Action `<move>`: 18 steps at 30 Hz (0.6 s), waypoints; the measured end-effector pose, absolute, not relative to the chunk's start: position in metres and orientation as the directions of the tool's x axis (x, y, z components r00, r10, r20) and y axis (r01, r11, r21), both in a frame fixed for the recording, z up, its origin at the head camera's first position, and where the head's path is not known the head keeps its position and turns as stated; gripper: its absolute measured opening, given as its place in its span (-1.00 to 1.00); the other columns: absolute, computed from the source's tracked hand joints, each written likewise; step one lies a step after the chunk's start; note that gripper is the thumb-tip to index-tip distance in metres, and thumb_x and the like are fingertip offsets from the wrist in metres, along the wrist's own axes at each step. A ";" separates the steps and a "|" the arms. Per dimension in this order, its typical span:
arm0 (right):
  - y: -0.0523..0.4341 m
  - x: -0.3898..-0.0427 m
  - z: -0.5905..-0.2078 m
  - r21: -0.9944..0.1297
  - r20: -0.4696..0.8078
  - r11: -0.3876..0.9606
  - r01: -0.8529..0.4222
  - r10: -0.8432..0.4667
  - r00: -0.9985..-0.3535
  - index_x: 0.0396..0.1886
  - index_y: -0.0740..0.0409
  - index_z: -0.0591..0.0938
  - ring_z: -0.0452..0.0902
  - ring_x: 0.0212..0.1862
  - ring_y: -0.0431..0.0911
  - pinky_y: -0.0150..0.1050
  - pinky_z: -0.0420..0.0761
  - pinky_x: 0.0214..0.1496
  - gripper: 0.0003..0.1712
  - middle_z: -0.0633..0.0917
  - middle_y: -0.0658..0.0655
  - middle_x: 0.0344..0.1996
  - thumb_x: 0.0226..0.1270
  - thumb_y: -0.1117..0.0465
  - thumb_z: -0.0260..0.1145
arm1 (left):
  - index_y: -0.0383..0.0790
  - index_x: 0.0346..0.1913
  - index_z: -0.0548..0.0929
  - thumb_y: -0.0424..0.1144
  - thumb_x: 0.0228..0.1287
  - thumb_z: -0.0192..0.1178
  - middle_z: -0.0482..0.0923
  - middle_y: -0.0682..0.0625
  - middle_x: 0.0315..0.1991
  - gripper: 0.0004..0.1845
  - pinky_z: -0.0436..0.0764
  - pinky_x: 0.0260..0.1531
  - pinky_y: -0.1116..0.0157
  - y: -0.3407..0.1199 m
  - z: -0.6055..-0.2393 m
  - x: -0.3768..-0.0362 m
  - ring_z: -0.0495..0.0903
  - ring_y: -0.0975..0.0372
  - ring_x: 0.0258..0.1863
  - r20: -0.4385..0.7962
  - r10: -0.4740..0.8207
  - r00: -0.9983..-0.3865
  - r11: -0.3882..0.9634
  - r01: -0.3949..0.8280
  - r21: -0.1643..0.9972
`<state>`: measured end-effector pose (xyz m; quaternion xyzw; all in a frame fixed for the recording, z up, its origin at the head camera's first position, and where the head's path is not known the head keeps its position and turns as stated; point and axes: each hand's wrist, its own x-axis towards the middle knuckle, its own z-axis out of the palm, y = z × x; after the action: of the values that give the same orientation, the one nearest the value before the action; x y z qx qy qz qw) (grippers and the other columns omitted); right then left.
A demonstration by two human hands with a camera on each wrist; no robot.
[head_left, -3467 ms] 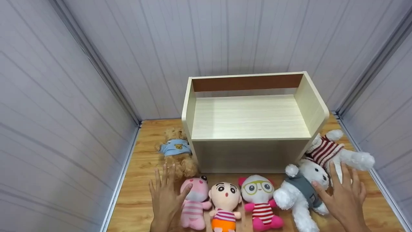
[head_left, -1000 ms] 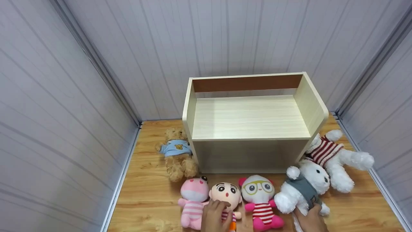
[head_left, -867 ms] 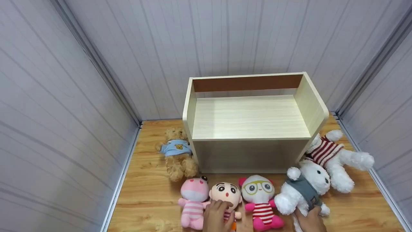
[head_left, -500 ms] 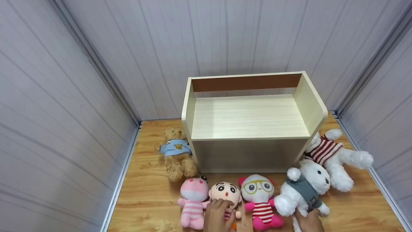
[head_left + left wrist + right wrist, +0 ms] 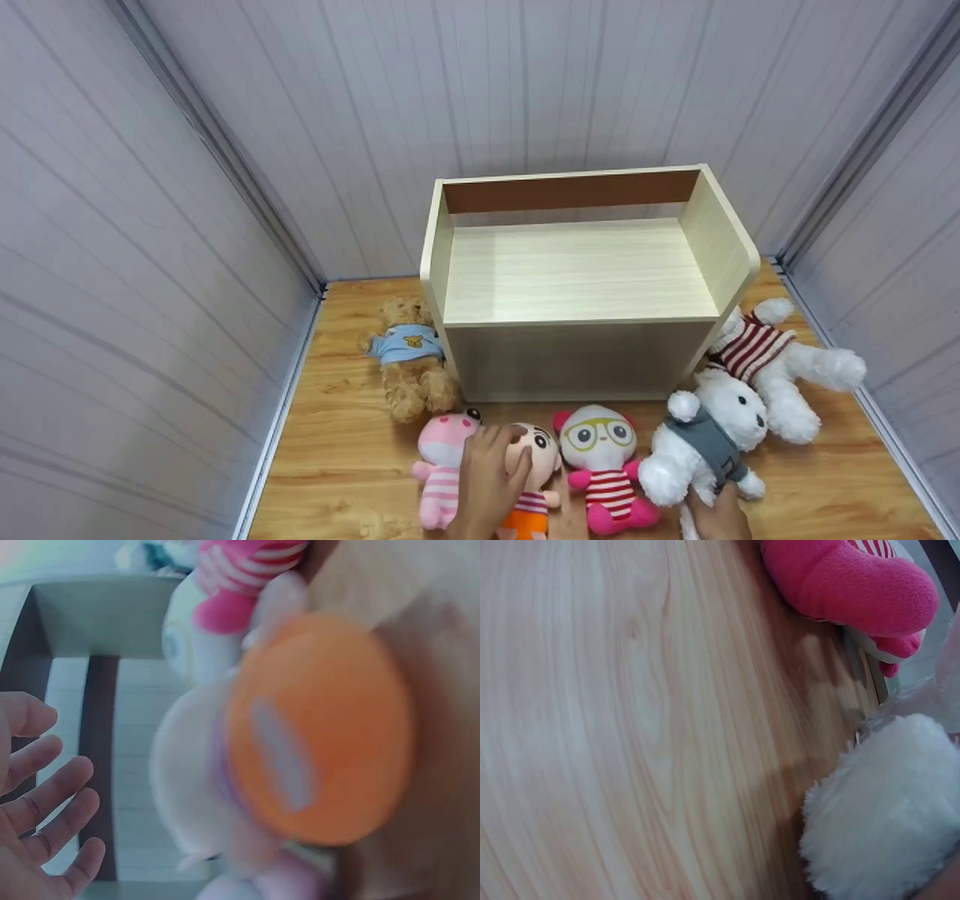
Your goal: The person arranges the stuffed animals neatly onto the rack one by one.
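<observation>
My left hand (image 5: 487,472) hovers over the left side of a boy doll (image 5: 529,517) in orange shorts, covering part of its face. In the left wrist view its fingers (image 5: 56,806) are loosely bent with nothing in them, apart from the blurred doll (image 5: 330,742). At lower right, my right hand (image 5: 718,516) grips the lower body of a white plush dog (image 5: 709,442) in a grey vest, thumb at the vest's hem and other fingers partly hidden. The dog's fluffy white leg (image 5: 885,817) fills the right wrist view's lower right corner.
A pale two-level shelf (image 5: 585,274) stands behind the toys. A pink striped plush (image 5: 441,480) and a panda doll with glasses (image 5: 609,480) flank the boy doll. A brown bear (image 5: 411,360) lies left of the shelf, a striped-sweater plush (image 5: 780,367) right. Panel walls (image 5: 150,262) enclose the floor.
Both hands came from spread poses down onto the toys. My left hand has since lifted off the boy doll's body, up and left, uncovering its orange shorts; the right hand stays at the dog.
</observation>
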<state>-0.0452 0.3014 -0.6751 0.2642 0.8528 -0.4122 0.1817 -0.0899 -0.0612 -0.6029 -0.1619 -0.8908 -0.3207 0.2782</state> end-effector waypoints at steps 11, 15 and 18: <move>0.298 -0.043 -0.679 -0.614 -0.492 0.531 0.584 0.322 -0.809 0.31 0.50 0.05 0.38 0.25 0.58 0.27 0.49 0.16 0.03 0.38 0.71 0.20 0.44 -0.38 0.04 | -0.14 -0.07 0.70 -0.28 0.17 0.42 0.64 -0.01 -0.16 -0.74 0.55 -0.03 0.14 -0.081 -0.538 -0.138 0.57 0.14 -0.12 0.712 -0.050 -0.700 0.726 0.464 0.508; 0.298 -0.043 -0.679 -0.611 -0.500 0.532 0.586 0.316 -0.807 0.36 0.50 0.01 0.35 0.27 0.59 0.29 0.48 0.19 0.06 0.34 0.72 0.25 0.45 -0.39 0.01 | -0.21 0.03 0.64 -0.31 0.17 0.42 0.57 -0.12 -0.03 -0.65 0.57 0.08 0.10 -0.089 -0.513 -0.154 0.53 0.08 0.01 0.730 -0.144 -0.668 0.708 0.446 0.547; 0.298 -0.044 -0.678 -0.607 -0.509 0.533 0.589 0.309 -0.804 0.39 0.50 -0.02 0.32 0.30 0.58 0.32 0.45 0.23 0.10 0.31 0.71 0.29 0.45 -0.41 -0.01 | -0.26 0.11 0.57 -0.33 0.18 0.42 0.50 -0.21 0.07 -0.56 0.55 0.20 0.04 -0.096 -0.496 -0.166 0.50 0.01 0.13 0.738 -0.216 -0.640 0.686 0.438 0.581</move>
<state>-0.0436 0.2983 -0.6777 0.2615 0.8584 -0.4063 0.1724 -0.1660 -0.0957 -0.4958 -0.0679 -0.8171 -0.3901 0.4190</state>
